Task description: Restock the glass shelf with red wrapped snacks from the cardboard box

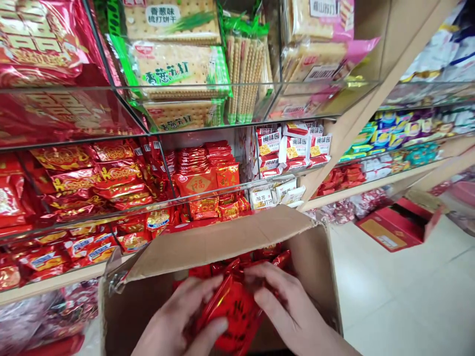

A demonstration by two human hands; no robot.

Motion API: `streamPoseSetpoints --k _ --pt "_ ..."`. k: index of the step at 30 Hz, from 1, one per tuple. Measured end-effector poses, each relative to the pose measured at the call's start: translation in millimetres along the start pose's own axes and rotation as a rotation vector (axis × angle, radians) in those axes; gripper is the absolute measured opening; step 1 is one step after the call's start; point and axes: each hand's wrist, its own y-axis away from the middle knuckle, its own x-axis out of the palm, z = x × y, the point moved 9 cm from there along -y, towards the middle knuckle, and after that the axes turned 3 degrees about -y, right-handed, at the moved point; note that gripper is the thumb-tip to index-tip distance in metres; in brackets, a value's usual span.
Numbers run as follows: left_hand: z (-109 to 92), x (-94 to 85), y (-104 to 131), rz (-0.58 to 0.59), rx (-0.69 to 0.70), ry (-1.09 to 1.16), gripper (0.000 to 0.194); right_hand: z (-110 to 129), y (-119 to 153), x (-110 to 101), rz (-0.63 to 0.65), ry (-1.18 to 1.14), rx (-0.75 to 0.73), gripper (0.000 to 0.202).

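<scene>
Low in the head view, a shiny red snack packet (237, 314) with dark printing is held tilted over an open cardboard box (315, 277). My left hand (181, 316) grips the packet's left side, thumb across its front. My right hand (284, 301) closes round its upper right edge with bent fingers, some of them hidden behind the packet. More red packets lie inside the box beneath and beyond my hands. Whether I hold a single packet or a few together cannot be made out.
Beyond the box rise shelves with clear dividers, filled with red packets (118, 170), green soda cracker packs (178, 69) and white-and-red biscuit packets (297, 146). The box's back flap (222, 240) stands up before the lower shelf. A red carton (397, 222) lies on the tiled floor at right.
</scene>
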Motion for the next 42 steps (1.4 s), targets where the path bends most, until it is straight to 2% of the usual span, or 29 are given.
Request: streamPoseSetpoints --k 2,4,6,8,10,13,16,19,21,23,24,27,30,31,32,35,38,40,42 --pt "-16 -10.3 -21 -0.097 -0.060 0.272 0.038 -5 -11 4 -0.023 -0.014 0.066 0.024" --pt "-27 -19.5 -40 -0.200 -0.079 0.422 0.045 -5 -23 -4 -0.121 -0.020 0.078 0.030" --pt "-35 -21.5 -56 -0.202 -0.057 0.438 0.038 -2 -32 -9 -0.179 -0.015 0.048 0.030" --pt "-39 -19.6 -68 -0.148 -0.023 0.398 0.025 3 -38 -8 -0.182 -0.016 0.006 0.029" --pt "-38 -19.7 -74 -0.130 -0.007 0.396 0.026 7 -40 -6 -0.184 -0.011 -0.026 0.027" --pt "-34 -23.7 -75 -0.185 0.004 0.431 0.023 9 -41 -4 -0.214 -0.005 -0.046 0.028" --pt "-37 -29.3 -69 -0.300 0.033 0.404 0.018 7 -40 -6 -0.260 -0.058 -0.052 0.027" --pt "-44 -40.1 -57 -0.509 0.087 0.358 0.014 -1 -36 -4 -0.310 -0.310 -0.006 0.018" --pt "-47 -46.3 -48 -0.642 0.118 0.352 0.011 -8 -33 4 -0.284 -0.564 0.064 0.024" --pt "-47 -48.2 -45 -0.681 0.142 0.353 0.010 -9 -33 12 -0.205 -0.723 0.131 0.032" --pt "-48 -49.1 -46 -0.671 0.157 0.347 0.009 -5 -35 10 -0.166 -0.728 0.143 0.031" --pt "-49 -62.0 -55 -0.635 0.204 0.246 0.010 18 -55 -20 -0.122 -0.462 0.031 0.022" --pt "-54 -85.1 -78 -0.614 0.212 -0.133 0.023 55 -96 -67 -0.215 0.060 -0.232 0.019" --pt "-59 -87.7 -92 -0.569 0.224 -0.348 0.028 65 -113 -75 -0.231 0.235 -0.303 0.021" --pt "-60 -91.8 -105 -0.547 0.254 -0.426 0.029 71 -131 -78 -0.212 0.388 -0.348 0.023" --pt "-58 -89.4 -144 -0.434 0.323 -0.574 0.038 68 -184 -59 0.007 0.695 -0.376 0.028" --pt "-44 -79.2 -170 -0.367 0.307 -0.686 0.046 49 -215 -27 0.216 0.816 -0.363 0.031" --pt "-35 -74.2 -178 -0.356 0.284 -0.741 0.048 38 -225 -15 0.224 0.828 -0.346 0.033" --pt "-29 -71.2 -179 -0.357 0.275 -0.779 0.049 29 -232 -12 0.167 0.797 -0.303 0.035"
